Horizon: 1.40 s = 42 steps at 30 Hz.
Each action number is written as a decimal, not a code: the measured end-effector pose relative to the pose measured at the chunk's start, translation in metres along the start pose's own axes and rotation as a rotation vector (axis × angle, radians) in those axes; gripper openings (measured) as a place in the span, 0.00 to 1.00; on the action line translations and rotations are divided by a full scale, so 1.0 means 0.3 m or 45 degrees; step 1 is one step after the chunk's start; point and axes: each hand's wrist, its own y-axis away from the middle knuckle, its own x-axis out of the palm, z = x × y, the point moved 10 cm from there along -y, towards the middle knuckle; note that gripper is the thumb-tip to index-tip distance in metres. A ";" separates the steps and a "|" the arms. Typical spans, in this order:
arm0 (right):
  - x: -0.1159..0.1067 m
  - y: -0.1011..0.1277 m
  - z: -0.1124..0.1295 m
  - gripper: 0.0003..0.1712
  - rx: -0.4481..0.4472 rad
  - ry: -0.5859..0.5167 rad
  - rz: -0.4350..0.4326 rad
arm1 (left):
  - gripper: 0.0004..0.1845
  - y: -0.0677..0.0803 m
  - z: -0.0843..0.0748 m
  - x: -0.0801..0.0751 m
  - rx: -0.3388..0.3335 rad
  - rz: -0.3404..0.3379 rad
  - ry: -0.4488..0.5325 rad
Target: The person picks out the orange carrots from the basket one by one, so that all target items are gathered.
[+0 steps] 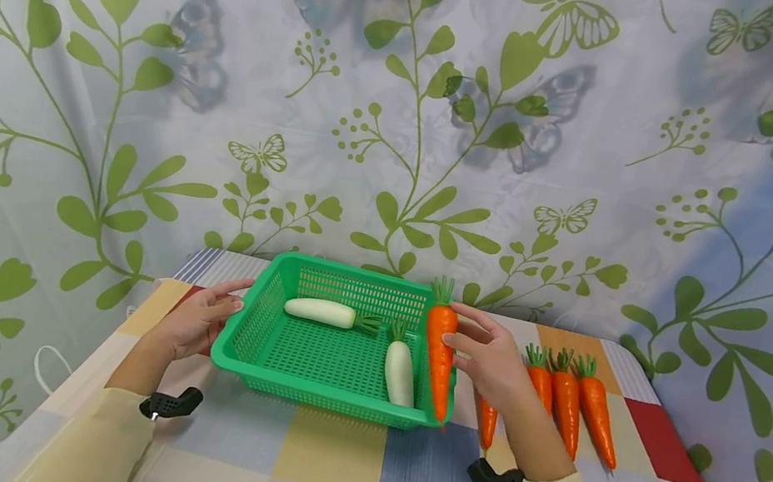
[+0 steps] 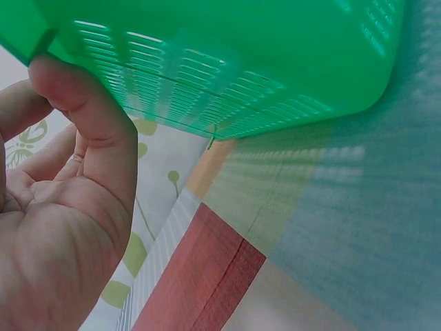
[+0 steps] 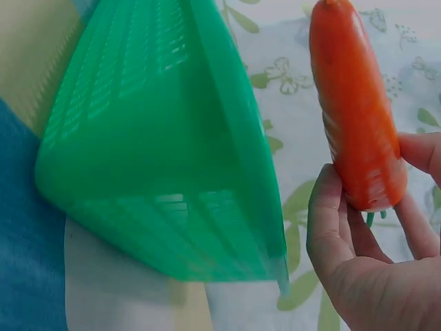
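Observation:
My right hand [image 1: 493, 357] holds an orange carrot [image 1: 440, 351] by its thick upper part, with thumb and fingertips on either side. The carrot stands nearly upright in the head view, green stub up, over the right rim of a green plastic basket [image 1: 338, 404]. The right wrist view shows the carrot [image 3: 355, 103] apart from the basket wall [image 3: 158, 131]. At the basket's left end, my left hand [image 1: 195, 320] has its fingers loosely bent and a fingertip against the outer rim. Inside lie two white radishes, one radish [image 1: 320, 311] at the back and another radish [image 1: 399, 371] at the right.
Right of the basket, several more carrots [image 1: 564, 400] lie on the patchwork tablecloth [image 1: 320, 467], one carrot [image 1: 487, 422] partly under my right hand. A leaf-patterned curtain [image 1: 407, 109] hangs behind the table. A white cable [image 1: 42, 368] loops at the left edge.

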 end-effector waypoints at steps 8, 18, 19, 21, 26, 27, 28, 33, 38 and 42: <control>-0.095 0.047 -0.020 0.34 -0.053 0.007 -0.001 | 0.35 0.005 -0.003 -0.005 0.014 -0.008 -0.006; -0.267 0.109 -0.048 0.33 -0.092 0.076 -0.133 | 0.35 0.003 -0.001 -0.002 -0.004 0.006 0.017; -0.284 0.116 -0.051 0.33 -0.099 0.086 -0.142 | 0.35 0.003 -0.001 -0.002 -0.003 0.008 0.017; -0.317 0.129 -0.059 0.34 -0.123 0.086 -0.144 | 0.35 0.003 0.000 -0.004 -0.001 0.006 0.014; -0.400 0.157 -0.083 0.33 -0.199 0.069 -0.137 | 0.34 0.000 0.007 -0.012 -0.004 -0.004 0.014; -0.418 0.163 -0.088 0.33 -0.209 0.084 -0.145 | 0.34 -0.002 0.008 -0.013 -0.003 -0.006 0.013; -0.434 0.168 -0.092 0.33 -0.217 0.101 -0.155 | 0.34 -0.003 0.010 -0.015 -0.005 -0.009 0.015; -0.509 0.200 -0.122 0.32 -0.210 0.142 -0.172 | 0.34 -0.009 0.010 -0.014 0.000 -0.016 0.007; -0.582 0.236 -0.150 0.33 -0.182 0.166 -0.195 | 0.34 -0.011 0.010 -0.012 -0.004 -0.023 0.001; -0.642 0.257 -0.170 0.35 -0.136 0.169 -0.234 | 0.34 -0.009 0.007 -0.010 0.000 -0.025 -0.018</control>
